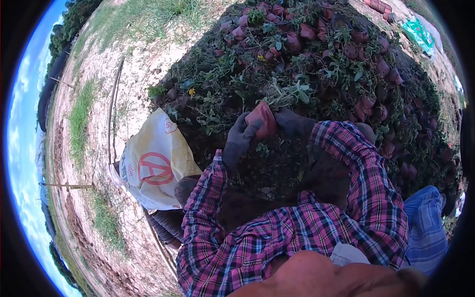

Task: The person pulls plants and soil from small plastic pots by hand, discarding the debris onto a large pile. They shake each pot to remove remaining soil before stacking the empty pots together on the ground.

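Note:
Above the dark soil in the middle, a reddish-brown plastic nursery bag [262, 120] is held up between my gloved hands. My left hand [239, 138] grips its left side, with the thumb pressed against the front. At the bag's right edge is my right hand [293, 123], its fingers closed and partly lost in shadow against the dark ground. What the bag contains is hidden. Beyond it lies a large heap of similar reddish bags [293, 42], mixed with green weeds [289, 91].
A white printed sack [170, 148] stands close to my left arm. Stacked dark pots [167, 225] lie behind it. Blue checked cloth [426, 222] shows at my right side. A green-and-white plastic bag [418, 35] lies at far right. Pale dry ground [143, 64] stretches left.

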`<action>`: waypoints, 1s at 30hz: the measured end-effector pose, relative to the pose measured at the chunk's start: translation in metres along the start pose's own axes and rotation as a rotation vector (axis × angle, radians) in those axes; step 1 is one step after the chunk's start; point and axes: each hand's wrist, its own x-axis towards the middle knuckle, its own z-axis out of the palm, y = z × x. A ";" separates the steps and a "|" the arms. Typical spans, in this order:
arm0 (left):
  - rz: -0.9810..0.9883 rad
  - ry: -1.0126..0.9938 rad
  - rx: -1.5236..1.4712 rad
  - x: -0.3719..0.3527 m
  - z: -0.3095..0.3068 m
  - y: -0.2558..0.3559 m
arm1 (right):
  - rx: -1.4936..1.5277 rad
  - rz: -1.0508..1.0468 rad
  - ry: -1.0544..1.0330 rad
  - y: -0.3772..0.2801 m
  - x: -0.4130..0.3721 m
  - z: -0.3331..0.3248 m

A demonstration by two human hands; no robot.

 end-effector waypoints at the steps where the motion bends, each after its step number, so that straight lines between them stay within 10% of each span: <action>1: 0.095 -0.002 0.122 0.000 0.003 -0.007 | -0.284 -0.074 -0.064 0.001 0.003 -0.015; 3: 0.303 0.004 0.339 0.006 0.005 -0.020 | -1.297 -0.569 -0.088 0.017 0.011 -0.030; 6: 0.521 0.034 0.642 0.004 0.004 -0.018 | -0.901 -0.306 -0.219 0.052 0.028 -0.055; 8: 0.322 -0.013 0.419 0.001 0.002 -0.006 | -0.320 -0.155 -0.224 0.024 0.004 -0.032; 12: 0.221 -0.094 0.198 0.000 0.008 -0.008 | -0.911 -0.718 -0.015 0.056 0.036 -0.030; 19: 0.342 0.097 0.500 0.007 0.013 -0.025 | -0.895 -0.544 -0.038 0.084 0.056 -0.048; 21: 0.277 0.127 0.465 0.008 0.013 -0.028 | -1.052 -0.192 -0.127 0.051 0.045 -0.041; 25: 0.308 0.071 0.346 0.027 -0.009 -0.051 | -1.070 -0.729 0.190 0.092 0.053 -0.049; 30: -0.114 0.125 0.009 0.010 0.006 -0.002 | -1.038 -0.507 0.149 0.111 0.080 -0.083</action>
